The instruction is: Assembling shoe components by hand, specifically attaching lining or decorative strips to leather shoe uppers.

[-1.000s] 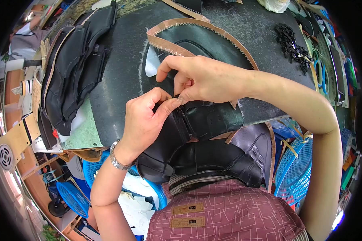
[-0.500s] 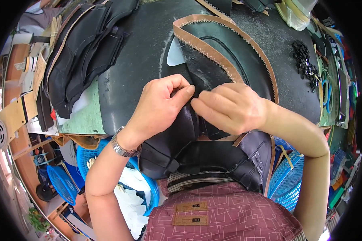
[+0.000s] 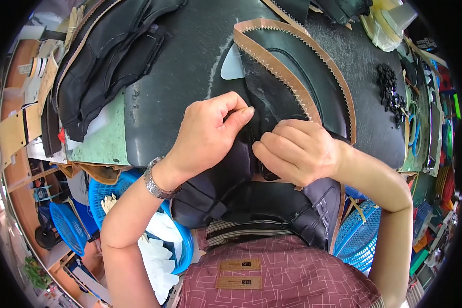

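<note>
Right hand point(image 3: 297, 154) lower, blue baskets point(image 3: 362, 231) around

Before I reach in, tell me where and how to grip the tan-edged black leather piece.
Probably best pinched at the far bend of its tan edging, coming from the far left. There the leather piece extends beyond both hands, its zigzag-stitched rim uncovered, while the left hand and right hand crowd the near end.

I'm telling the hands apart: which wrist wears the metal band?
The wrist of the left hand: a silver metal band circles it, while that of the right hand is bare.
</note>
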A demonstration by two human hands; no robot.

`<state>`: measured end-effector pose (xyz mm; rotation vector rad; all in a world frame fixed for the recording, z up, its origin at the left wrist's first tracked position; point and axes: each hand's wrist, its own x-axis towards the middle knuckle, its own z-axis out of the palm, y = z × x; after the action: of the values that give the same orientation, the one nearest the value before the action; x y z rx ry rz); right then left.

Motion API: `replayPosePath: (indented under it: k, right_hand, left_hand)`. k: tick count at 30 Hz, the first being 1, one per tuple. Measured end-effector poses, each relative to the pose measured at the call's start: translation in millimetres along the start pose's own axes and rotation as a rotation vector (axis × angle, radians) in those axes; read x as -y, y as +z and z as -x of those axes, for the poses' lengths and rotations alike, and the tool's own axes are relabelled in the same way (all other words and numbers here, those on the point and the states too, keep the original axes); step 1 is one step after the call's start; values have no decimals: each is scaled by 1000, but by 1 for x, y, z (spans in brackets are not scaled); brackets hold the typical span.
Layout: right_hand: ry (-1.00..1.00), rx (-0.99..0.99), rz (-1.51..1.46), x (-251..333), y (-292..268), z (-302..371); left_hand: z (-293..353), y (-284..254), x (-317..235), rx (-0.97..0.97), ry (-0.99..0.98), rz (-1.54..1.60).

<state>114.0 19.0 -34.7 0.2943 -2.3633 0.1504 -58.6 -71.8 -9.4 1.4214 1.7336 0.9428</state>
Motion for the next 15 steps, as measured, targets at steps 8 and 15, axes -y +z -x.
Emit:
replayPosePath:
  k: [8,15]
  right_hand:
    - [49,-13,88,4,1,2]
    - [93,15,138,6,0,5]
  left_hand:
    - [-3,-6,1,97,-102,80]
    - [-2,-4,-6,122,-100,51]
